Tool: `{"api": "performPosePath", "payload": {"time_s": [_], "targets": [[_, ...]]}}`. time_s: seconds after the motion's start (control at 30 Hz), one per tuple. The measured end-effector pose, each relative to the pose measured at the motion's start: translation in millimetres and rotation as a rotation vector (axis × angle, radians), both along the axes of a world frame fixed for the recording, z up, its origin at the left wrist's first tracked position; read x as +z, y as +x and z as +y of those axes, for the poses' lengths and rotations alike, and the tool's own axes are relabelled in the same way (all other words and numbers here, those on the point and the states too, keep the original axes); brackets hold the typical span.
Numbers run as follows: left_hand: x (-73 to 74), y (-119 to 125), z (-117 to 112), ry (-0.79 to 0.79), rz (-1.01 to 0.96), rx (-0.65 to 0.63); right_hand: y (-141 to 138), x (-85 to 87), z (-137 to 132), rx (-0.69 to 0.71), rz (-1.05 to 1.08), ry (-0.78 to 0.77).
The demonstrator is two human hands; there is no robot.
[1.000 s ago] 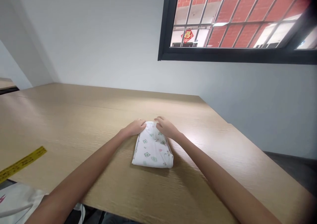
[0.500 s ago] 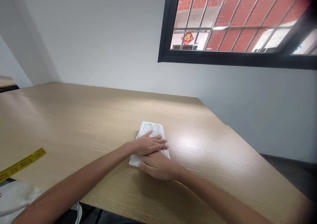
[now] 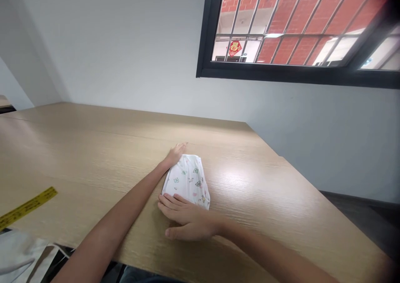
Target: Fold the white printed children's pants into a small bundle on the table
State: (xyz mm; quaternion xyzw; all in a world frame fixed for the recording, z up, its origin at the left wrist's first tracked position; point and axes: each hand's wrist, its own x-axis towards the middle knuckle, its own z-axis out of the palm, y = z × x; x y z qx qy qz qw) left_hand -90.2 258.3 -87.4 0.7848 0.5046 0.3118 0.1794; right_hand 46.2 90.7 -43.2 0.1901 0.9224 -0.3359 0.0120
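A folded white cloth (image 3: 187,178) with small printed figures lies flat on the wooden table (image 3: 103,162). At its far left corner is my left hand (image 3: 175,154), fingers stretched forward, its edge against the cloth's side. My right hand (image 3: 189,218) lies across the near edge with fingers extended and thumb apart; its fingertips rest on the cloth's near left corner. Neither hand grips the cloth. The cloth's near edge is partly hidden under my right hand.
A yellow strip with dark print (image 3: 28,208) is on the table at the left. White fabric (image 3: 18,254) hangs below the front edge at lower left. Behind the table stands a pale wall (image 3: 131,45) with a dark-framed, barred window (image 3: 281,72).
My hands, which lay overlapped on the cloth, have come apart. My left has gone to the far left corner, my right back to the near edge, uncovering the printed top.
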Motion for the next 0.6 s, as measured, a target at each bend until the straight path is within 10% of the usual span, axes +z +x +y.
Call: {"api": "performPosePath", "payload": {"time_s": [0.23,0.43,0.6], "targets": [[2.2,-31.0,-48.5,-0.018,-0.270,0.169,41.1,23.7,27.0,-0.216,-0.163,0.173],[9.0,-54.8,-108.4,-0.012,-0.197,-0.167,48.1,9.2,31.2,-0.264,-0.259,0.215],[11.1,-60.0,-115.8,-0.126,-0.129,-0.312,43.6,4.1,27.4,-0.324,-0.121,0.366]]}}
